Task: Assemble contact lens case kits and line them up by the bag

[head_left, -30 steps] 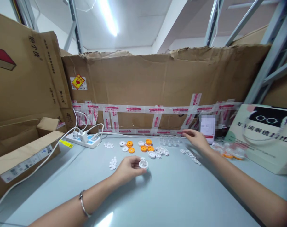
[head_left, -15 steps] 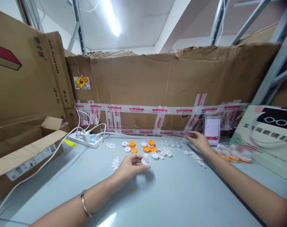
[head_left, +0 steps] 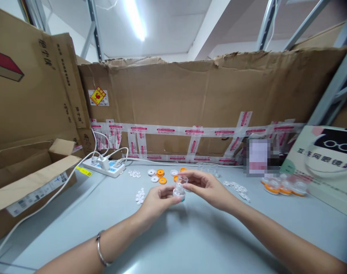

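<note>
Held above the table in my left hand (head_left: 159,199) is a white round base (head_left: 179,196) with small white parts standing up from it. My left fingers and thumb are closed on its rim. My right hand (head_left: 209,187) pinches a clear plastic cup (head_left: 182,180) just over the base, tilted around the upright parts. Whether cup and base touch, I cannot tell. Behind the hands lie orange rings (head_left: 160,173) and white rings (head_left: 154,179), some partly hidden by my right hand. Small white discs (head_left: 140,196) lie left of my left hand.
White link-like pieces (head_left: 236,187) lie right of my right hand. Clear domes on orange and white bases (head_left: 284,185) stand at the right. A power strip (head_left: 104,166) with cables, an open carton (head_left: 33,182) and a printed box (head_left: 322,167) border the table.
My right hand has come from the clear cups at the back to my left hand, bringing one clear cup over the white base. My left hand has barely moved.
</note>
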{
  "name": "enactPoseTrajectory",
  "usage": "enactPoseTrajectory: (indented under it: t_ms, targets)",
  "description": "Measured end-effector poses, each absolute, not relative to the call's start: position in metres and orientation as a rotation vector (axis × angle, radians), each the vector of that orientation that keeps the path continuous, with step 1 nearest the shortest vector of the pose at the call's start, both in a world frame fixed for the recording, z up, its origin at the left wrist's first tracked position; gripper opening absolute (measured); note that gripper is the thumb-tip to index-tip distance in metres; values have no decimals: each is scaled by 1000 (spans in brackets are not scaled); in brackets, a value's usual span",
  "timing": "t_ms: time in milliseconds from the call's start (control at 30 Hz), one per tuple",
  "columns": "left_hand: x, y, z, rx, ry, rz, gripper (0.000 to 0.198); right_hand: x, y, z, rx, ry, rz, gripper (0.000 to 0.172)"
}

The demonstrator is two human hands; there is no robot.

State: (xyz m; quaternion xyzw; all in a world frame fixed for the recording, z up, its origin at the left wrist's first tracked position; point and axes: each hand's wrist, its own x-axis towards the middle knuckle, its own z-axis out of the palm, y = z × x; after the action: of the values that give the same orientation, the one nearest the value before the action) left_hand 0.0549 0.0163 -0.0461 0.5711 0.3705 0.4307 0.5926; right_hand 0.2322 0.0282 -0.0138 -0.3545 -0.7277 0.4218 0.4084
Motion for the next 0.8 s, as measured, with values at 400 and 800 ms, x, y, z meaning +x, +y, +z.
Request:
enactPoseTrajectory:
  t_ms: [400, 800]
  targets:
    - [59, 16, -46, 1300, 946, 1076, 46, 233, 26, -12, -917, -1927, 974, 26]
    - [58, 14, -46, 1415, 980, 1079, 40, 231, 24, -16, -929, -1893, 949, 22]
